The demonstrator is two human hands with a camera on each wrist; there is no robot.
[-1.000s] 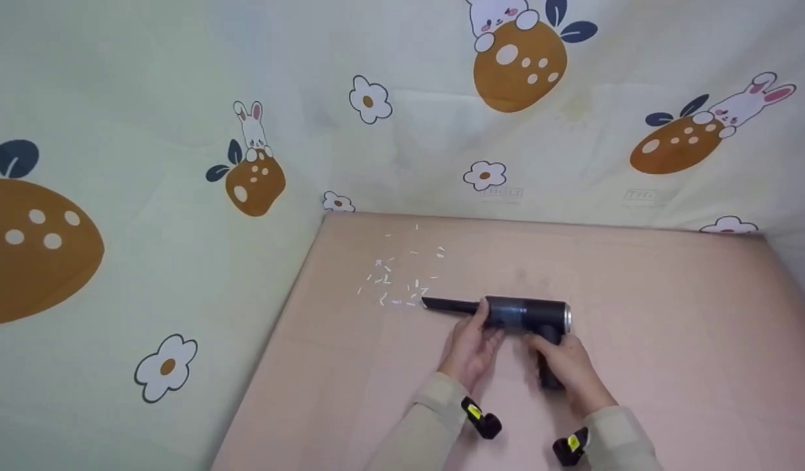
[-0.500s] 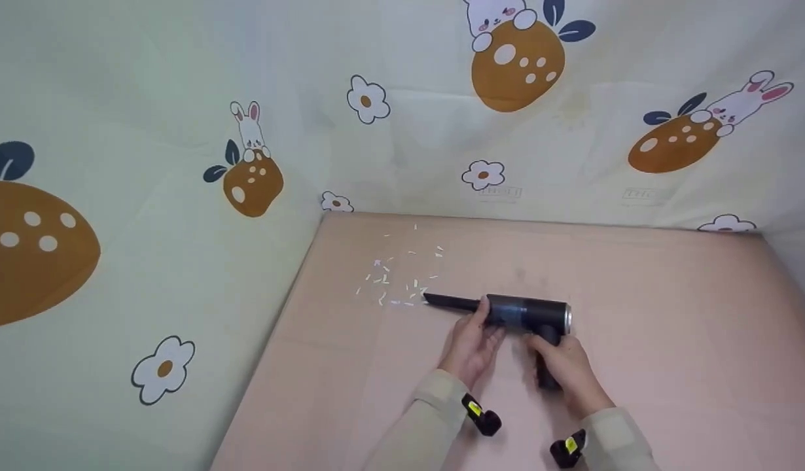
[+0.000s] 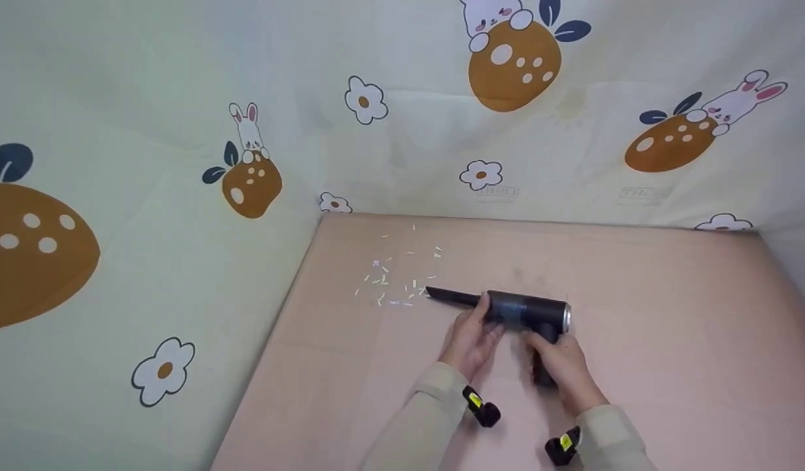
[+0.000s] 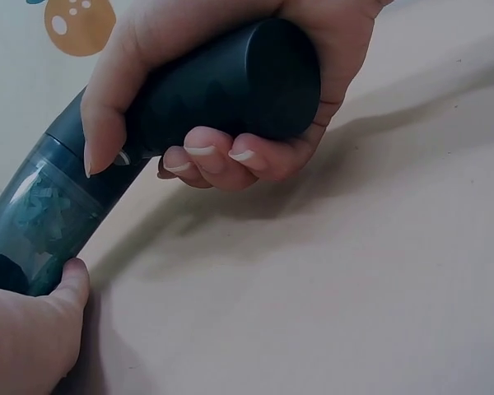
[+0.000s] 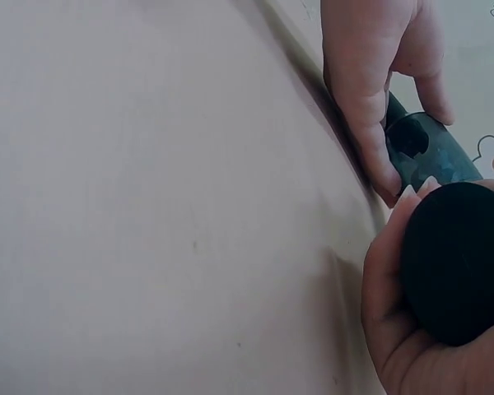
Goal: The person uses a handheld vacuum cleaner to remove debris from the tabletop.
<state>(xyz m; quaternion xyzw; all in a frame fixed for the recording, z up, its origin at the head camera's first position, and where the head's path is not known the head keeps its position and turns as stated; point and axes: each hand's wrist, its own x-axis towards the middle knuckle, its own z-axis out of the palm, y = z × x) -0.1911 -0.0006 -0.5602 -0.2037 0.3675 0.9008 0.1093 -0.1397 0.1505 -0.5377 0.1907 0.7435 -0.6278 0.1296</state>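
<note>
A black handheld vacuum cleaner point(image 3: 530, 311) with a long crevice nozzle point(image 3: 455, 296) is held in both hands above the pink surface. My right hand point(image 3: 566, 363) wraps round its handle; in the left wrist view the right thumb lies near a button point(image 4: 123, 156). My left hand point(image 3: 468, 340) grips the front of the body, around the clear dust cup point(image 4: 45, 210), with the thumb on top. Paper-like shreds show inside that cup. The nozzle tip points left, at the right edge of some scattered pale paper scraps point(image 3: 383, 279).
The pink tabletop point(image 3: 324, 366) meets a patterned cloth wall point(image 3: 415, 144) at the back and another on the left. More scraps point(image 3: 437, 252) lie towards the back wall. Black wrist cameras point(image 3: 482, 407) sit on both sleeves.
The nozzle tip has risen slightly and shifted a little towards the back of the surface. Both hands keep their hold on the vacuum cleaner, and the view has shifted slightly.
</note>
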